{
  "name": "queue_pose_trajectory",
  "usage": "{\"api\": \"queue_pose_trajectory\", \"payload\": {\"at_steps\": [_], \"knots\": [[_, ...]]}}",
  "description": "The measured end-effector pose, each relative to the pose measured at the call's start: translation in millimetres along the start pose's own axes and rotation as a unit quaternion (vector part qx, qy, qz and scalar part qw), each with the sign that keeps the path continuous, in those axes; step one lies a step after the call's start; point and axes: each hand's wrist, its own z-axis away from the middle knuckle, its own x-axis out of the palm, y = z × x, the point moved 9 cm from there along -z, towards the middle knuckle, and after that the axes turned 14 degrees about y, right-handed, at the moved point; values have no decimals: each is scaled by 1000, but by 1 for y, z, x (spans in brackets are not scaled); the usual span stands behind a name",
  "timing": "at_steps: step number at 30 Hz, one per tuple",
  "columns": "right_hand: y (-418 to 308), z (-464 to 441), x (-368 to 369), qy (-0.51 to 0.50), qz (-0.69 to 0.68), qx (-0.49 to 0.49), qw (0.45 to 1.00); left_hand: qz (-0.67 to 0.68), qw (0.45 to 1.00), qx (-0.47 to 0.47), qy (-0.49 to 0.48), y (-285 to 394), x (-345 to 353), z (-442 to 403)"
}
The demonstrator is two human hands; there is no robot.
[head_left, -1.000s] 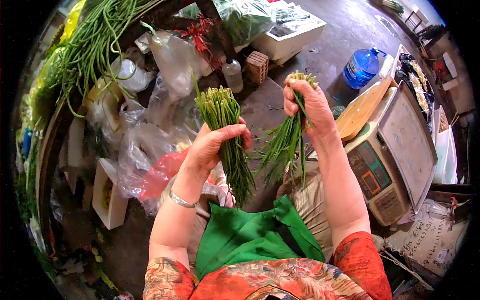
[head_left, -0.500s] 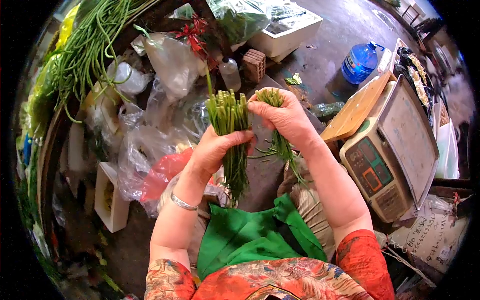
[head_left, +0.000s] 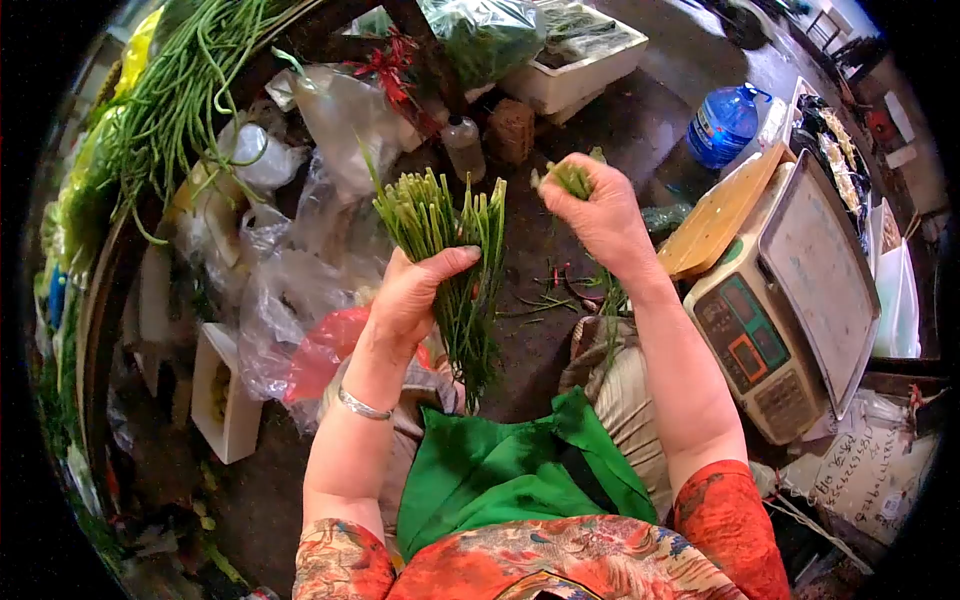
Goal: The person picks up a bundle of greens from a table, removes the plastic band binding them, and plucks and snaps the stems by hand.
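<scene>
My left hand (head_left: 415,290) is wrapped round a thick bunch of green stems (head_left: 425,212), the thumb across its front. The cut ends point up and fan out with a gap between them, and the thin dark green tops hang below my hand. To the right and apart from it, my right hand (head_left: 605,215) is closed in a fist on a smaller bunch of green stems (head_left: 572,180). Its ends poke out past the fingers and a thin wisp trails below. The exact kind of vegetable is unclear.
A scale (head_left: 745,345) stands at the right, with a blue water jug (head_left: 722,128) beyond it. Plastic bags (head_left: 275,300) lie at the left, below long green beans (head_left: 180,110). A white foam box (head_left: 590,70) sits at the back; loose green bits (head_left: 545,303) lie on the floor.
My right hand has moved right and slightly away, taking the smaller bunch farther from the large one. The stems in my left hand have spread apart and lean left at the top.
</scene>
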Motion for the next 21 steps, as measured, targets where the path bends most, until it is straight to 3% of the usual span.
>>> {"api": "queue_pose_trajectory", "payload": {"at_steps": [2,3,5,8,16,21], "knots": [[9,8,10,-50,39,30,998,6,1000,1,-2,3,1,1],[1,9,14,-45,16,15,999,6,1000,0,-2,3,0,1],[-1,14,17,-54,-86,115,988,11,1000,5,-27,3,3,1],[-3,19,24,-75,-148,170,971,19,999,-20,-36,-1,9,4],[-1,18,26,-45,-189,177,965,-65,995,29,-70,7,25,11],[11,7,7,48,-292,180,938,-34,999,25,-5,6,5,-2]]}}
